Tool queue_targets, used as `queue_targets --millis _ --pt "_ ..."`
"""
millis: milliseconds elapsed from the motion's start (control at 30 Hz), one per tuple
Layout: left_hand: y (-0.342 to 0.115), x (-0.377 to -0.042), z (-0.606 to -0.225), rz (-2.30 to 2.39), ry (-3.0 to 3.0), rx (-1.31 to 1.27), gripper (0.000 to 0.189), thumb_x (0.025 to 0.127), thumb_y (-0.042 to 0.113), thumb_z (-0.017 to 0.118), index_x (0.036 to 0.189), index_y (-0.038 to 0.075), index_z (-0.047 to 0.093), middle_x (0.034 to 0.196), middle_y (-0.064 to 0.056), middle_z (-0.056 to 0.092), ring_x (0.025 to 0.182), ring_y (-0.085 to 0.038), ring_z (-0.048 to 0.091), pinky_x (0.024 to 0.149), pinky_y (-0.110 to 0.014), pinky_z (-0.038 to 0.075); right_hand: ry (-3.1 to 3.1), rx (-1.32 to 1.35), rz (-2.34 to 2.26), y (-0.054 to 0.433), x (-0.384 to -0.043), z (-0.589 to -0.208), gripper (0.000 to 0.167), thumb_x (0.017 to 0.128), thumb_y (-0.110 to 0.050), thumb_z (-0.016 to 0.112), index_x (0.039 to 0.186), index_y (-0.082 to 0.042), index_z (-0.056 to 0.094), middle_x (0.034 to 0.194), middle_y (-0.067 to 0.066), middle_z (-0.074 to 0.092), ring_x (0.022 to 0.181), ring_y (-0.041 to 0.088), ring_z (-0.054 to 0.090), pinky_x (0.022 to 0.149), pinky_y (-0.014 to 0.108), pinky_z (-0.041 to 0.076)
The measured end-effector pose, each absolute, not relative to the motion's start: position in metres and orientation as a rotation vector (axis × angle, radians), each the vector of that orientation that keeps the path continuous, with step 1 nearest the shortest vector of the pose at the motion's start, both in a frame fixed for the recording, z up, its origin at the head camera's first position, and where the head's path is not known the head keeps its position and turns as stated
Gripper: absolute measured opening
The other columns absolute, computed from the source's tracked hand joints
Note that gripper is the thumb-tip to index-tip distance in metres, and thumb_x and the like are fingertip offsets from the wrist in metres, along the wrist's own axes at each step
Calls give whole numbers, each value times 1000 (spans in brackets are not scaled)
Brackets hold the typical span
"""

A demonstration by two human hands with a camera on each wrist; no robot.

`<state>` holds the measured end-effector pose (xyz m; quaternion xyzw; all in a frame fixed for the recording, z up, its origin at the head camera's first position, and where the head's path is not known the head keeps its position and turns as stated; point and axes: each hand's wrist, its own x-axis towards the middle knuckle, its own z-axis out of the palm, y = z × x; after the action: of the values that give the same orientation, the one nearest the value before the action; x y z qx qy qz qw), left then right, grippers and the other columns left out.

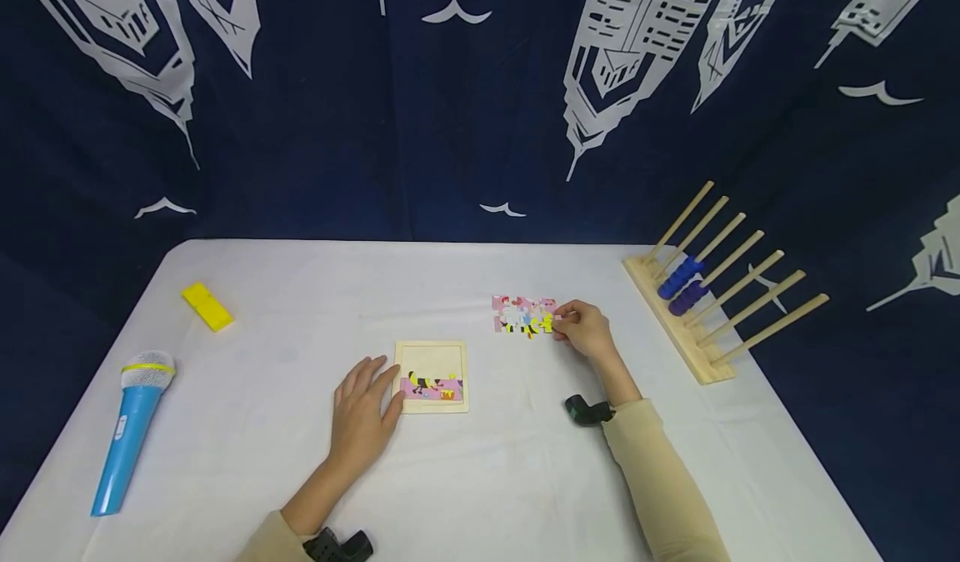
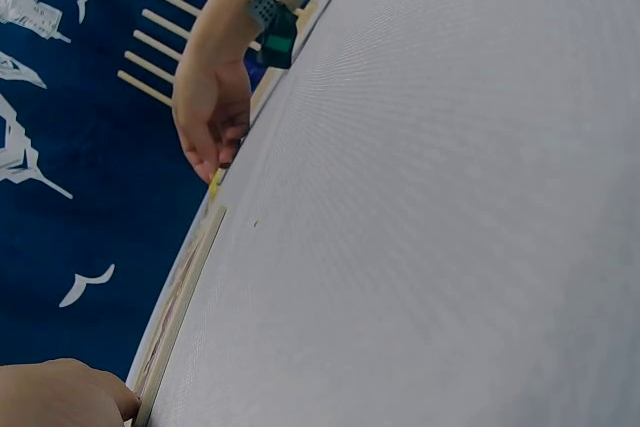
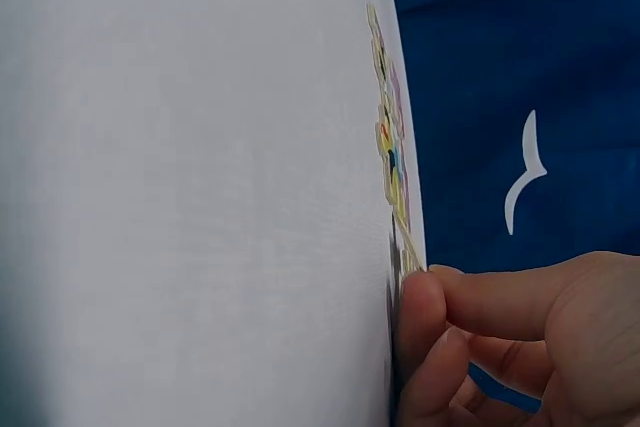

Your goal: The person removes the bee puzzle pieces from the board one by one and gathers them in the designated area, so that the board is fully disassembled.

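Note:
My left hand (image 1: 365, 412) lies at the left side of a square wooden puzzle tray (image 1: 431, 348), its fingertips and thumb touching the edge. Pink jigsaw pieces (image 1: 431, 389) fill the lower part of the tray; its upper part shows bare wood. Up and to the right, a cluster of pink, white and yellow jigsaw pieces (image 1: 517, 313) lies on the cloth. My right hand (image 1: 587, 328) pinches a jigsaw piece (image 3: 410, 242) between thumb and index finger at the cluster's right end. That piece is tilted, and the fingers hide part of it.
A wooden peg rack (image 1: 675, 320) with blue and purple beads stands at the right edge of the white-covered table (image 1: 300, 295). To the left lie a blue toy microphone (image 1: 131, 437) and a yellow block (image 1: 207, 306). A dark patterned curtain (image 1: 322, 128) hangs behind.

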<state>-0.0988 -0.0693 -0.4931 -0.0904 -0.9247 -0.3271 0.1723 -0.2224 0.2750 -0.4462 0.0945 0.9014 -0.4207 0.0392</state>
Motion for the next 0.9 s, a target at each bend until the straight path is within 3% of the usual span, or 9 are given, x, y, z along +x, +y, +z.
queue_targets --millis 367,633,900 --pt "-69 -99 -494 -922 -2629 -256 40 85 14 72 122 -1 65 136 -23 55 134 -41 40 106 -58 29 2852 349 -1213 271 -220 -448 24 88 -10 69 108 2 63 76 7 62 57 6 59 54 19 45" --pt "-70 -100 -494 -919 -2631 -256 40 86 14 72 122 -1 65 136 -22 55 134 -41 40 106 -58 29 2944 375 -1142 272 -219 -450 22 88 -15 69 104 0 64 77 8 59 62 14 52 55 23 41" --pt "-69 -100 -495 -911 -2629 -261 40 86 14 72 122 -1 65 136 -23 55 134 -41 40 106 -58 29 2955 363 -1310 268 -213 -441 24 90 -14 66 109 -1 65 87 9 60 67 14 54 58 23 44"
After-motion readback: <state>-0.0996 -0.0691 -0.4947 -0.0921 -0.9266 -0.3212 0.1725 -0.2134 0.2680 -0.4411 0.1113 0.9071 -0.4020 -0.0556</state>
